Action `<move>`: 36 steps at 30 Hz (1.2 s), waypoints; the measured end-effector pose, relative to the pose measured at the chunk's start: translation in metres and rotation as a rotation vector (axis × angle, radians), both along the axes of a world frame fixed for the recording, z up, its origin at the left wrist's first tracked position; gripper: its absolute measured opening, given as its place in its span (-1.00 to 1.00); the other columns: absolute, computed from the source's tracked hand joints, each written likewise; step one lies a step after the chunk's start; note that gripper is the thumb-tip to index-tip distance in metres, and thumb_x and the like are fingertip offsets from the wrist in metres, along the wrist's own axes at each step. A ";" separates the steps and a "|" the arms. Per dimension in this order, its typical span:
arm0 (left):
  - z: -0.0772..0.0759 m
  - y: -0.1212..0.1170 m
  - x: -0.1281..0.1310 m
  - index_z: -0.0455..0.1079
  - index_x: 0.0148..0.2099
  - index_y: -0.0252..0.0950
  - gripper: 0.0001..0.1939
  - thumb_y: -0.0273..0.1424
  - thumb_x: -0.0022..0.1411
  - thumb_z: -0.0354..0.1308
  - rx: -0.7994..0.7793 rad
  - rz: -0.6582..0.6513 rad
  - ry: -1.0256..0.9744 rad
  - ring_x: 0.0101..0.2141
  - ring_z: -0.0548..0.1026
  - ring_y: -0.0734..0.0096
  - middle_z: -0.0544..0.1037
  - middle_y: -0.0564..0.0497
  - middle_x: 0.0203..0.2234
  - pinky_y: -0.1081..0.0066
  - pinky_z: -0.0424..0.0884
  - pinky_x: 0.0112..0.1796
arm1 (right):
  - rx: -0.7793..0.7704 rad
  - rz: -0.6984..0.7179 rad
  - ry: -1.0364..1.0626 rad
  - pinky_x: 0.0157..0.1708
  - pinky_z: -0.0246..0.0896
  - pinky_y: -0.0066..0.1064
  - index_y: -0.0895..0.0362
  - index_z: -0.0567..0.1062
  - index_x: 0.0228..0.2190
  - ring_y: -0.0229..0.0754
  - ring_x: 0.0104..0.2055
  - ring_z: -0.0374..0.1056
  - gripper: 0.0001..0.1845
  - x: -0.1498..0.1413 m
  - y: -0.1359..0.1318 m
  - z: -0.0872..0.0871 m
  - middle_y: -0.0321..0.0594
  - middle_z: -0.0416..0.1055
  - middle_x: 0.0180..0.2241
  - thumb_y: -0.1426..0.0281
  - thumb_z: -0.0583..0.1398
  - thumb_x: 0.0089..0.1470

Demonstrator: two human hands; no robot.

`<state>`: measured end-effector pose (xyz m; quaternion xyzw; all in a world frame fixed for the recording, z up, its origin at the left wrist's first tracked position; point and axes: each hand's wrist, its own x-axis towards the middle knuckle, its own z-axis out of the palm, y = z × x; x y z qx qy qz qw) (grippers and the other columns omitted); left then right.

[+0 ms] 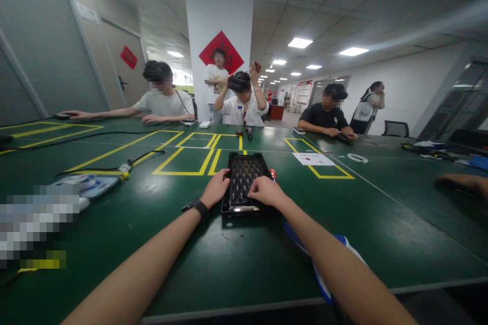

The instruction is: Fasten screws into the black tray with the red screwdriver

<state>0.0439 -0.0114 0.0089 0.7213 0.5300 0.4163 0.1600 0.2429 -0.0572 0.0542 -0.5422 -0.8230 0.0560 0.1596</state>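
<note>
A black tray (pixel 247 170) with a grid of small pockets lies on the green table (pixel 381 213) straight ahead of me. My left hand (pixel 215 188), with a dark watch on its wrist, grips the tray's left edge, fingers curled over the rim. My right hand (pixel 267 191) rests on the tray's near right part, fingers bent down onto the grid; whether it pinches anything there is hidden. A small red object (pixel 272 172) shows at the tray's right side.
Yellow tape boxes (pixel 186 160) mark the table. A cable (pixel 114 165) runs at left, a white paper (pixel 314 158) and a tape ring (pixel 357 158) at right, a bottle (pixel 239 121) beyond. A blue-white item (pixel 324 274) lies under my right forearm. Several people sit opposite; another person's hand (pixel 463 183) rests at right.
</note>
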 end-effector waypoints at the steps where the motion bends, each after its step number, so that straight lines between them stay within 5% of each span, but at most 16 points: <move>1: 0.000 0.000 0.000 0.22 0.02 -0.37 -0.57 -0.49 0.07 -0.11 0.002 0.002 0.001 -0.03 0.31 0.29 0.36 -0.13 -0.04 0.26 0.17 0.02 | -0.039 -0.031 0.013 -0.43 0.12 -0.45 0.09 0.54 -0.54 -0.16 -0.33 0.34 -0.84 -0.001 0.001 -0.001 -0.19 0.45 -0.46 0.27 0.21 -0.14; 8: 0.000 0.002 0.001 0.21 0.03 -0.38 -0.56 -0.49 0.06 -0.10 0.000 0.015 0.008 -0.04 0.32 0.30 0.38 -0.13 -0.06 0.28 0.20 0.00 | 0.141 0.022 0.279 -0.31 0.14 -0.43 0.19 0.41 -0.48 -0.22 -0.31 0.32 -0.86 -0.013 -0.006 -0.001 -0.14 0.42 -0.40 0.40 0.09 -0.02; 15: 0.000 0.002 0.000 0.19 0.04 -0.39 -0.55 -0.49 0.05 -0.10 -0.015 0.018 0.002 -0.04 0.32 0.29 0.37 -0.14 -0.05 0.27 0.21 -0.01 | -0.209 0.271 0.784 -0.42 0.23 -0.46 0.24 0.40 -0.45 -0.30 -0.46 0.34 -0.77 -0.024 -0.008 -0.003 -0.19 0.44 -0.48 0.29 0.18 -0.10; 19: -0.001 0.003 -0.001 0.18 0.04 -0.39 -0.55 -0.50 0.05 -0.10 -0.016 0.015 0.000 -0.03 0.32 0.29 0.36 -0.14 -0.04 0.28 0.21 0.00 | -0.273 0.336 0.731 -0.44 0.23 -0.46 0.25 0.50 -0.50 -0.27 -0.48 0.35 -0.70 -0.026 -0.011 -0.004 -0.18 0.46 -0.52 0.24 0.27 -0.24; 24: -0.003 0.004 -0.001 0.18 0.04 -0.39 -0.55 -0.50 0.06 -0.11 0.002 0.010 0.003 -0.04 0.32 0.30 0.36 -0.15 -0.05 0.29 0.19 0.00 | -0.313 0.417 0.640 -0.35 0.25 -0.44 0.22 0.53 -0.37 -0.25 -0.40 0.38 -0.70 -0.026 -0.014 -0.004 -0.18 0.50 -0.43 0.27 0.22 -0.15; 32: -0.002 0.003 -0.001 0.18 0.04 -0.39 -0.57 -0.49 0.07 -0.12 0.009 -0.004 -0.015 -0.05 0.33 0.31 0.36 -0.15 -0.06 0.29 0.20 0.00 | -0.003 0.448 0.285 -0.11 0.05 -0.39 0.15 0.54 -0.45 -0.23 -0.17 0.28 -0.85 -0.025 -0.017 0.004 -0.20 0.44 -0.29 0.35 0.20 -0.08; 36: -0.002 0.003 -0.001 0.19 0.04 -0.40 -0.57 -0.49 0.07 -0.11 -0.001 0.005 -0.009 -0.04 0.32 0.31 0.36 -0.15 -0.05 0.29 0.19 0.01 | 0.010 0.416 0.187 -0.09 -0.01 -0.34 0.11 0.53 -0.43 -0.19 -0.10 0.20 -0.84 -0.024 -0.018 0.004 -0.21 0.38 -0.19 0.31 0.18 -0.05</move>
